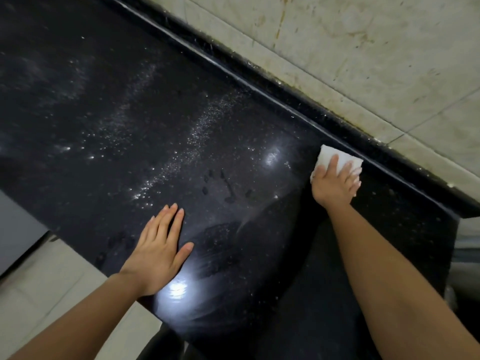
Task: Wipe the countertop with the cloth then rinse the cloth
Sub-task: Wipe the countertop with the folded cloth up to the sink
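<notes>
L hand (161,245) flat, fingers straight, on countertop (104,100); R hand (335,184) at 2 o'clock, fingers spread, pressing cloth (330,155).

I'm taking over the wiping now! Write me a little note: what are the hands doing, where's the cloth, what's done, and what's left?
Left hand: flat on the black countertop near its front edge, fingers straight, holding nothing.
Right hand: presses the white cloth onto the countertop, close to the raised back edge below the tiled wall.
Done: the area between the hands shows wet smear marks, so it looks wiped.
Left: bands of white specks and droplets cross the middle and left of the countertop. Wipe those, then rinse the cloth. No sink or tap is in view.
</notes>
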Action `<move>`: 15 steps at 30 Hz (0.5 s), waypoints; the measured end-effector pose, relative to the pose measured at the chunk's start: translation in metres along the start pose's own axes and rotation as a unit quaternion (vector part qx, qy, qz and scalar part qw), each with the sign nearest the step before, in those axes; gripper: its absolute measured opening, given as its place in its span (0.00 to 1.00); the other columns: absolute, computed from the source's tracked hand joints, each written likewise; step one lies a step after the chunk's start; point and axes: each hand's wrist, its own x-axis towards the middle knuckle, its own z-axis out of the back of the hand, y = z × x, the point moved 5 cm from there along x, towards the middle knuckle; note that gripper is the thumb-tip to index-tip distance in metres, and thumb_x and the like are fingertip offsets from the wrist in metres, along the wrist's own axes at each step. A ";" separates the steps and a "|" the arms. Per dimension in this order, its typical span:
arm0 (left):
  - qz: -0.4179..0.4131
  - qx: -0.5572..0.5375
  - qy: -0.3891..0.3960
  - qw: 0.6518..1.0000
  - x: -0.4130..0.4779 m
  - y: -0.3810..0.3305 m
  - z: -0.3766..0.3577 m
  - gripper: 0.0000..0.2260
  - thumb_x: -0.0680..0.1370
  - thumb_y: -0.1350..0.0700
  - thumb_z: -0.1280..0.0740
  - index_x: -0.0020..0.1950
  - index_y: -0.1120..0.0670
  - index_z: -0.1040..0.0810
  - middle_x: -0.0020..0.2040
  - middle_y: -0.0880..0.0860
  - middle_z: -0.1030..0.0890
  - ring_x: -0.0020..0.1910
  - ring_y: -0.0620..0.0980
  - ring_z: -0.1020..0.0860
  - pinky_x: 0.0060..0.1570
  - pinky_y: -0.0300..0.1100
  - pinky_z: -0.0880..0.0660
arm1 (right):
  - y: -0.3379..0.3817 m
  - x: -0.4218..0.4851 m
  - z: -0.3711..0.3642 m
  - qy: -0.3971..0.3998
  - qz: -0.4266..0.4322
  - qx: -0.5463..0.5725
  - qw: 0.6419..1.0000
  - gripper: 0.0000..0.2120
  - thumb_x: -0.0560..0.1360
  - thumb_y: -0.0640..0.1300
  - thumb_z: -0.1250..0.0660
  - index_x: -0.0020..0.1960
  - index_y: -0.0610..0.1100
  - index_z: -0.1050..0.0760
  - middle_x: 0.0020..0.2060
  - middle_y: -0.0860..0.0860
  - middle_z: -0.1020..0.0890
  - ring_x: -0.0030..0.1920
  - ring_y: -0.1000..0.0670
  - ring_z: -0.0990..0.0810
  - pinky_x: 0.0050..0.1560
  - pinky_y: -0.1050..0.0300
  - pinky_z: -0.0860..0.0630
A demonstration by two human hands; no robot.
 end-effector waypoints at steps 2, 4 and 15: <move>-0.004 0.007 -0.001 1.000 0.000 0.001 -0.001 0.34 0.78 0.35 0.62 0.76 0.56 0.60 0.78 0.54 0.54 0.76 0.49 0.60 0.70 0.39 0.70 | 0.020 -0.020 -0.012 -0.006 0.044 -0.011 0.999 0.27 0.82 0.56 0.59 0.79 0.51 0.59 0.77 0.41 0.59 0.76 0.39 0.63 0.74 0.43 0.65; -0.004 0.013 0.006 1.000 -0.001 0.001 -0.003 0.33 0.79 0.36 0.61 0.76 0.57 0.57 0.78 0.56 0.50 0.76 0.50 0.56 0.71 0.40 0.68 | 0.037 -0.056 -0.030 -0.001 0.137 -0.047 0.989 0.27 0.82 0.57 0.59 0.78 0.52 0.58 0.77 0.41 0.57 0.76 0.38 0.60 0.74 0.43 0.64; -0.009 0.017 -0.003 1.000 0.000 0.003 -0.005 0.34 0.79 0.35 0.63 0.76 0.58 0.56 0.78 0.55 0.50 0.76 0.49 0.56 0.71 0.40 0.68 | 0.033 -0.186 -0.076 0.072 0.623 -0.172 0.760 0.24 0.82 0.57 0.52 0.77 0.56 0.46 0.78 0.49 0.46 0.77 0.45 0.50 0.75 0.48 0.55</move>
